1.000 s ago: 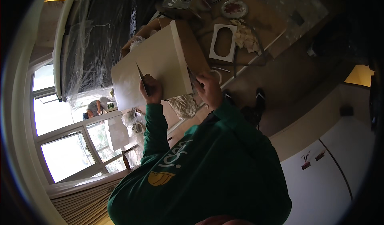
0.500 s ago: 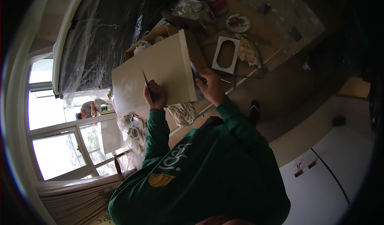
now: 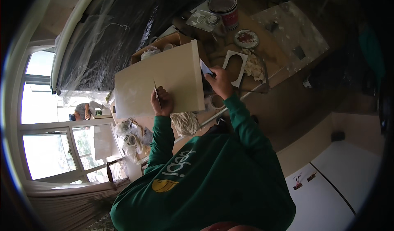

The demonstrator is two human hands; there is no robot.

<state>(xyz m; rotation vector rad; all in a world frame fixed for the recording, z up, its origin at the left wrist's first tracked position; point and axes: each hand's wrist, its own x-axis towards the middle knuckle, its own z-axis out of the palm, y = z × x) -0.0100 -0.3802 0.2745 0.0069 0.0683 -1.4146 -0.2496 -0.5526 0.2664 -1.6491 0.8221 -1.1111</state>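
Observation:
A large cream panel (image 3: 154,81) with a paler strip along its right edge lies tilted before me. Closed around a thin scraper (image 3: 155,87), seen nearly edge-on, my left hand (image 3: 162,101) is over the panel's lower middle. At the right edge, my right hand (image 3: 220,83) grips a putty knife (image 3: 205,68) with a dark handle and a shiny blade. That blade is close beside the pale strip; whether it touches cannot be made out. Part of the left scraper is hidden by my fingers.
Behind the panel stands a cardboard box (image 3: 180,38). A paint can (image 3: 223,10), a stained lid (image 3: 246,38), a white frame with an oval hole (image 3: 234,66) and crumpled paper (image 3: 255,66) occupy the workbench. Cloth (image 3: 184,123) and a respirator mask (image 3: 131,141) lie nearer. Another person (image 3: 84,111) is by the windows.
My right hand has shifted slightly along the panel's right edge, and more of the putty knife's blade shows. My left hand still holds the scraper over the panel. The whole view has shifted a little.

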